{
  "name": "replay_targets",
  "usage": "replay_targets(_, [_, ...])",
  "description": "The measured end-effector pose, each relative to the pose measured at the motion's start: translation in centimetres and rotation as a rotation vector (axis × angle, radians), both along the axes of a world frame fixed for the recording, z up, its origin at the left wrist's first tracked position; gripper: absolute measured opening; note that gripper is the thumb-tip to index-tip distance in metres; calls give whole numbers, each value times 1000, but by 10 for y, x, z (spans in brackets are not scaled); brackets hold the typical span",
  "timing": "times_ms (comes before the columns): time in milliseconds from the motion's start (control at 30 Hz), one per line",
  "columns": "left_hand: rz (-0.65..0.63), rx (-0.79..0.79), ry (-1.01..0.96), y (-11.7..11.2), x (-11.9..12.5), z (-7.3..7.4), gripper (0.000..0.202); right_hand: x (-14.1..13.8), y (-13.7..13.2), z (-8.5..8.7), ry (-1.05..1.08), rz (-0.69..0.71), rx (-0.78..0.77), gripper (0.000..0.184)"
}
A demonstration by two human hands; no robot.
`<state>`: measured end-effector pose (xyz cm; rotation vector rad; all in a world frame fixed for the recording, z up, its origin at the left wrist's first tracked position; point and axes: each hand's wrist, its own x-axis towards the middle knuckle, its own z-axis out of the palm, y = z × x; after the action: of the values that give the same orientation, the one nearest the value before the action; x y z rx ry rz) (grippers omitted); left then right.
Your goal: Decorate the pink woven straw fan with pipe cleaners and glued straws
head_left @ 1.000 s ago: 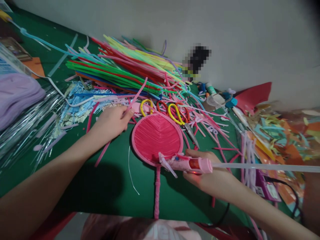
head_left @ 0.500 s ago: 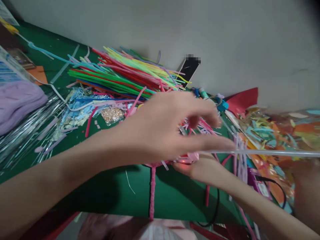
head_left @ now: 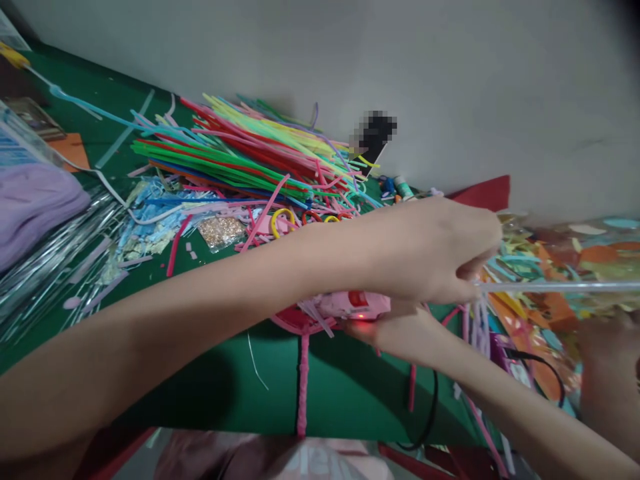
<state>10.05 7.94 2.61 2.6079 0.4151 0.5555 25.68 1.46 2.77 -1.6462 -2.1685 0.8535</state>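
My left hand (head_left: 440, 247) reaches across to the right, its fingers pinched on the near end of a long translucent glue stick (head_left: 555, 287). The stick runs level out of the right edge of view. Below that forearm, my right hand (head_left: 395, 327) is closed around a pink glue gun (head_left: 350, 305) with a red label and a glowing red light. My left arm hides part of the gun. Beneath it lies a pink rounded piece (head_left: 293, 321), from which a pink wrapped stem (head_left: 303, 387) extends toward the table's front edge.
Many coloured pipe cleaners (head_left: 250, 150) lie heaped along the wall. Lilac material (head_left: 37, 207) and silver strips sit at left, a bag of gold beads (head_left: 221, 232) nearer the middle. Orange and yellow scraps (head_left: 555, 260) fill the right, beside another person's blurred arm (head_left: 610, 380).
My left hand has moved to the right and its fingers have closed on the end of the glue stick. The right hand stays on the glue gun, which is now less covered.
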Motion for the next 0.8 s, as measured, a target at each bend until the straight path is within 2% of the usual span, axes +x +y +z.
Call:
replay_targets(100, [37,-32,-40,1,-9,-5,14,-25,-3,-34,-18,31,-23,27])
replay_targets(200, [88,-57,-135,4,-21,-12,18,-45,1,-64,-25,38,-25,18])
replay_targets(267, [101,-81,-169,7,-30,-16,18,-54,7,-73,-40,20,-12,13])
replay_targets(400, [147,-151,-189,13,-44,-20,15,-66,20,-73,-51,-21,8,9])
replay_targets(533, [204,-186,-232,16,-52,-21,16,-74,26,-69,-37,14,-4,11])
replay_targets(800, [215,-230,-236,21,-59,-20,17,-83,32,-69,-21,24,21,12])
